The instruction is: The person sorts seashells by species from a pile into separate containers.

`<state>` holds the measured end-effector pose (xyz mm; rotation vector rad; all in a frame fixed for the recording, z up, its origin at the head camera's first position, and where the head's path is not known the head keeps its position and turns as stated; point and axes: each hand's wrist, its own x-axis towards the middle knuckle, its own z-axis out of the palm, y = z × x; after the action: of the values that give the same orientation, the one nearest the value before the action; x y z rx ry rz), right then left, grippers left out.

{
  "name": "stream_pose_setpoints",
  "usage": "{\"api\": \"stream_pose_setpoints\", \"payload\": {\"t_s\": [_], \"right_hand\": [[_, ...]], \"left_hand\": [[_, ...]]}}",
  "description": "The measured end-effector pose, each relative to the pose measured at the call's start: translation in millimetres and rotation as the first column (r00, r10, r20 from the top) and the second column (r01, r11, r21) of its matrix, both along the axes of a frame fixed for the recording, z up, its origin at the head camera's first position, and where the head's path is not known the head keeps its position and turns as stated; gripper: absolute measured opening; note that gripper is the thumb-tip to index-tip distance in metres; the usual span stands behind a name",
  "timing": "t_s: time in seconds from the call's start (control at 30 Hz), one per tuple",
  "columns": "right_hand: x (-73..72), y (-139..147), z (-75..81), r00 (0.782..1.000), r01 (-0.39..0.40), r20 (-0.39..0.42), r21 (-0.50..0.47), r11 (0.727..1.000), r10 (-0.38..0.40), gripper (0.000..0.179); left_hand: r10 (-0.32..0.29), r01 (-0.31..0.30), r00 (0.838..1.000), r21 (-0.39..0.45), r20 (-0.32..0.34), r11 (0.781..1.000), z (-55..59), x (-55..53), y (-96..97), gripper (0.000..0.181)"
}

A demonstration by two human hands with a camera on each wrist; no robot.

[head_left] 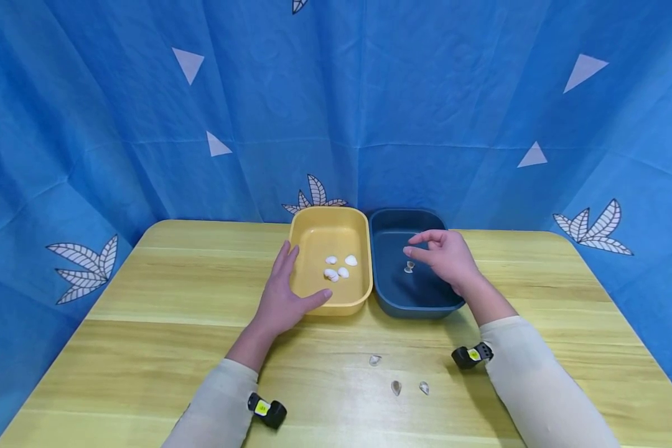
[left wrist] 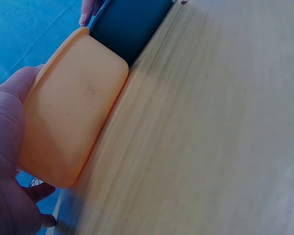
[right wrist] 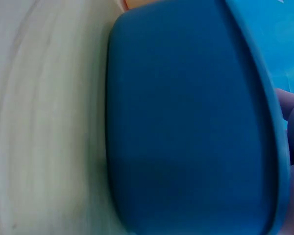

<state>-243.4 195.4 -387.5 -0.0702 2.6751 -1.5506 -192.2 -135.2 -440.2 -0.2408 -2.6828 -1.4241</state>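
My left hand (head_left: 282, 302) lies at the left side of a yellow plastic bin (head_left: 347, 308), fingers spread and thumb over its near rim, holding nothing. Several small white seashells (head_left: 343, 272) rest on that bin's floor. Over the dark blue bin (head_left: 420, 313) hovers my right hand (head_left: 448, 258), thumb and forefinger apart with nothing visible between them. Just below those fingertips, two small brownish shells (head_left: 409, 270) show in the blue bin. In the right wrist view the blue bin's wall hides what is inside, and only part of the hand appears past the rim.
On the wooden table (head_left: 173, 354), in front of the bins, lie three loose shells (head_left: 396, 387), brownish and pale. Both bins stand side by side near the back edge. A blue patterned curtain (head_left: 414, 112) hangs right behind the table.
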Motion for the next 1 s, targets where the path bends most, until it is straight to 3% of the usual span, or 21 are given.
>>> {"api": "stream_pose_setpoints", "payload": {"t_s": [0.43,1.0], "right_hand": [[51.7,12,10.1,0.998,-0.046,-0.051,-0.058,0.997,0.043,0.034],[107.2,14,2.9,0.994,-0.088,-0.064,-0.04,0.995,0.085,0.025]], "left_hand": [[-0.004,0.004,1.0,-0.006,-0.014,1.0,-1.9,-1.5,-0.6,0.112],[-0.006,0.006,1.0,-0.003,-0.007,1.0,-1.0,-0.2,-0.9,0.112]]}}
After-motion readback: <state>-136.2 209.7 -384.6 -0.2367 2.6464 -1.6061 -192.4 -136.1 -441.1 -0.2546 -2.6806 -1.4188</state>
